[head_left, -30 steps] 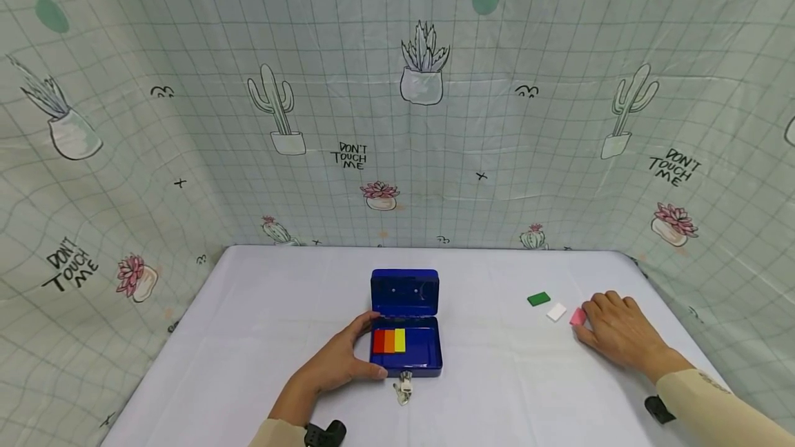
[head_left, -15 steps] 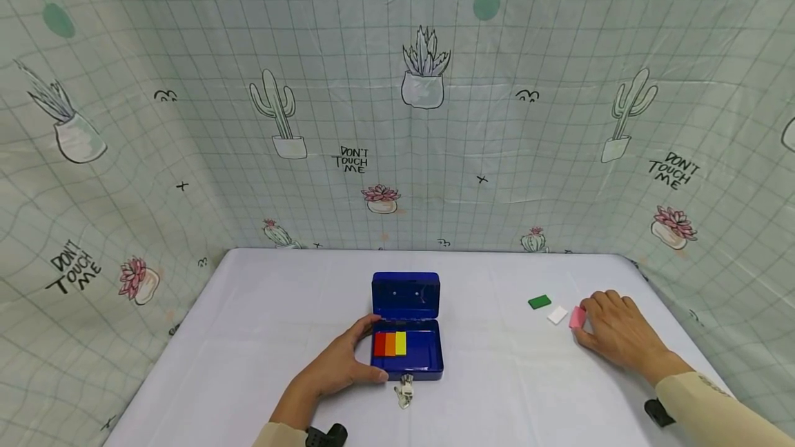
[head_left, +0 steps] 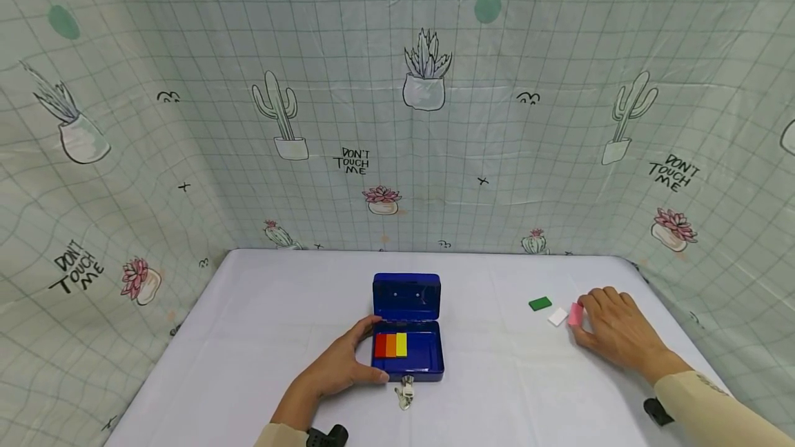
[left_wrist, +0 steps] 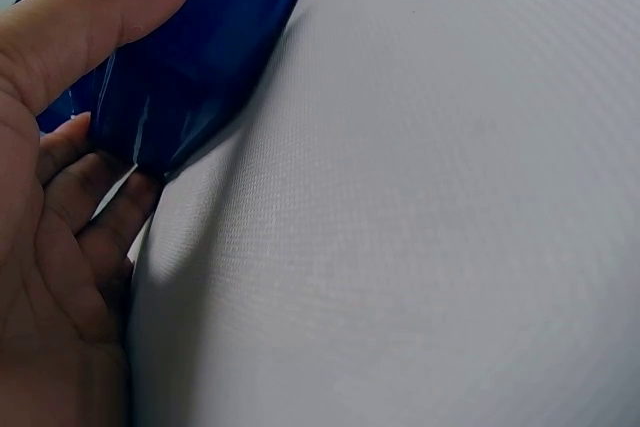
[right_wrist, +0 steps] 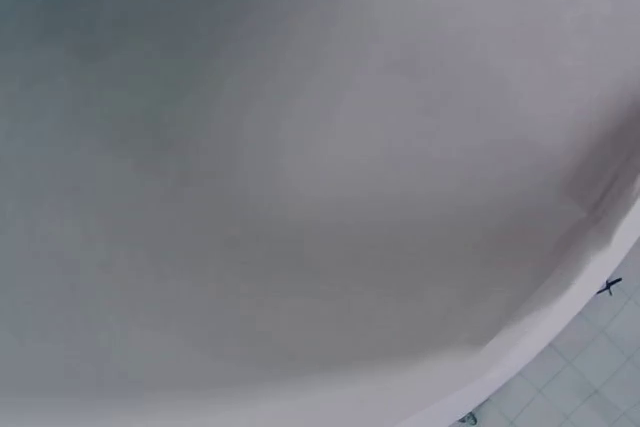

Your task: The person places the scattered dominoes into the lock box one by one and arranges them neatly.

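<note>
A small blue metal box [head_left: 428, 347] stands on the table with its lid [head_left: 406, 296] raised. In its left part, red [head_left: 380, 345], orange [head_left: 390, 345] and yellow [head_left: 401, 345] blocks sit side by side. My left hand [head_left: 338, 366] grips the box's left side, thumb at the front corner and fingers towards the back; the left wrist view shows the thumb [left_wrist: 120, 2] against the blue wall. Far to the right, my right hand [head_left: 621, 330] pinches a pink block [head_left: 575, 314] between thumb and fingers. The right wrist view is blurred and shows no block.
Just left of the pink block lies a white block [head_left: 557, 316], with a green block [head_left: 540, 303] beyond it. Keys [head_left: 406, 392] hang from the lock at the box's front. A patterned cloth [head_left: 397, 123] rises behind the white table [head_left: 497, 392].
The pink block has come up slightly and shifted left with my right hand, turning more upright. My left hand keeps its place on the box. The head view has tilted up a little.
</note>
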`<action>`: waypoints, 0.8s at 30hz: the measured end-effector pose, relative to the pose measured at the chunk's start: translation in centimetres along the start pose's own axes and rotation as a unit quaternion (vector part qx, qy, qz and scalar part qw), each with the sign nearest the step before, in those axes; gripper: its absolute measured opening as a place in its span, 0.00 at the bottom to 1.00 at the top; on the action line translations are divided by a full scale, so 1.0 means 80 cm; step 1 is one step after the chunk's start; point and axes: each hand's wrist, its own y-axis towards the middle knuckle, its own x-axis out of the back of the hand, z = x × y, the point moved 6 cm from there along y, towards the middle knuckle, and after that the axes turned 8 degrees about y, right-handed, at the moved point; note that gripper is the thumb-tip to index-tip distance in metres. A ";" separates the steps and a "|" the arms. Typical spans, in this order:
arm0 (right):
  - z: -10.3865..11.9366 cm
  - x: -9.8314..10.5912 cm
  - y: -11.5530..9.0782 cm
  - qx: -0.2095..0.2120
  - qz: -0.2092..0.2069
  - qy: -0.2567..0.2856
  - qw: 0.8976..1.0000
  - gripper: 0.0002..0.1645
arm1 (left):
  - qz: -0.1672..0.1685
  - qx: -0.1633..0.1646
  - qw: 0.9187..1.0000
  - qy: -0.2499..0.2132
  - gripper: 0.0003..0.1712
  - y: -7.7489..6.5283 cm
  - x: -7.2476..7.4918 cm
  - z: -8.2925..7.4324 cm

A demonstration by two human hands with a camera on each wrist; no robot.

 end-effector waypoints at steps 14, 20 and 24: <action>0.039 0.002 0.041 0.061 -0.046 0.018 0.997 0.22 | 0.001 -0.008 1.000 0.000 0.62 0.000 -0.001 0.000; 0.062 -0.002 0.063 0.077 -0.038 0.021 0.996 0.21 | -0.003 -0.005 1.000 0.004 0.62 0.001 0.001 0.000; 0.079 -0.005 0.074 0.093 -0.035 0.024 0.995 0.21 | -0.001 -0.001 1.000 -0.003 0.63 0.001 0.001 0.000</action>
